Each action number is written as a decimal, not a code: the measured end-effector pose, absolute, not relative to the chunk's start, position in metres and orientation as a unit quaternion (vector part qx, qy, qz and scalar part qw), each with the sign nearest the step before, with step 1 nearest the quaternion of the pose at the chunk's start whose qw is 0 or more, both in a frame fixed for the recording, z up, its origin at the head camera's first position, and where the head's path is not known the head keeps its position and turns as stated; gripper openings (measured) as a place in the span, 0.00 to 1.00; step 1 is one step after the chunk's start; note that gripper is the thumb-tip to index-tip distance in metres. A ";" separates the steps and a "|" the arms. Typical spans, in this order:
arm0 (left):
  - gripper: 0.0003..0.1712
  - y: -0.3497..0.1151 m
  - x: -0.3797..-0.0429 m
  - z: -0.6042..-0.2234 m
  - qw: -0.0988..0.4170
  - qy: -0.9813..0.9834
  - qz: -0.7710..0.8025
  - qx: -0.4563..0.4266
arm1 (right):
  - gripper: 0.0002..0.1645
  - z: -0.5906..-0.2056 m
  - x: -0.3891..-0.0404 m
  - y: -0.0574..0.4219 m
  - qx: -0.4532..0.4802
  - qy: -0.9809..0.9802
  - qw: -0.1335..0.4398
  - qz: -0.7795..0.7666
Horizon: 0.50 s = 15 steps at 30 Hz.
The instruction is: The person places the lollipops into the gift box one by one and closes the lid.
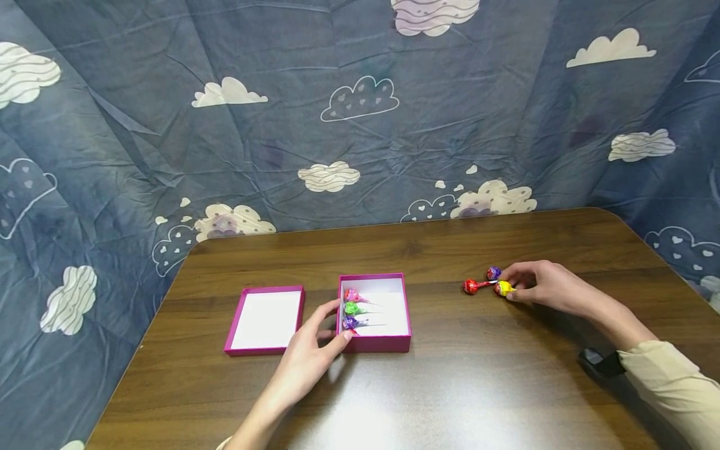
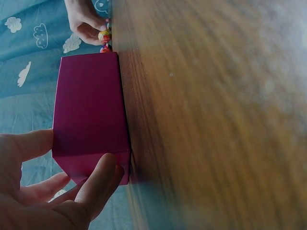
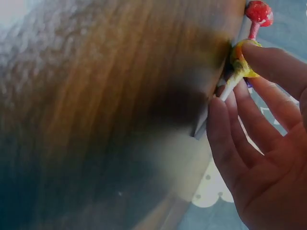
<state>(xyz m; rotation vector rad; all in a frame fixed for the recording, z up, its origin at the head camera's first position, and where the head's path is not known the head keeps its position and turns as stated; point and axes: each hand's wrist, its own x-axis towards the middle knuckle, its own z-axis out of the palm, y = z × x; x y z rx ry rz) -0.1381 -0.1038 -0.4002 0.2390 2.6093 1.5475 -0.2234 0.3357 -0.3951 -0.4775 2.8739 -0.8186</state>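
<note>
My left hand (image 1: pixel 311 350) grips the left front corner of a magenta box (image 1: pixel 375 344), thumb low at the corner and forefinger along the left rim. Inside its white interior lie a pink lollipop (image 1: pixel 352 295), a green lollipop (image 1: pixel 353 308) and a purple one (image 1: pixel 351 322), sticks to the right; a bit of red shows by my thumb. My right hand (image 1: pixel 542 289) pinches a yellow lollipop (image 3: pixel 244 60) between thumb and fingers, its white stick angled toward the fingertips. Just beyond it are a red lollipop (image 1: pixel 471 286) and a purple-wrapped lollipop (image 1: pixel 494 273).
Left of the box lies its magenta-edged lid (image 1: pixel 267 320), white inside facing up. Everything sits on a brown wooden table (image 1: pixel 439 381). A blue cloth with clouds (image 1: pixel 292 150) hangs behind the table's far edge.
</note>
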 end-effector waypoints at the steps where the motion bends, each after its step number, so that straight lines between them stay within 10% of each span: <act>1: 0.30 -0.104 -0.138 -0.400 0.049 0.857 0.507 0.079 | 0.15 -0.396 -0.224 0.335 -0.158 0.948 0.058 -0.270; 15: 0.30 -0.104 -0.139 -0.402 0.050 0.856 0.508 0.081 | 0.13 -0.400 -0.219 0.329 -0.168 0.947 0.040 -0.269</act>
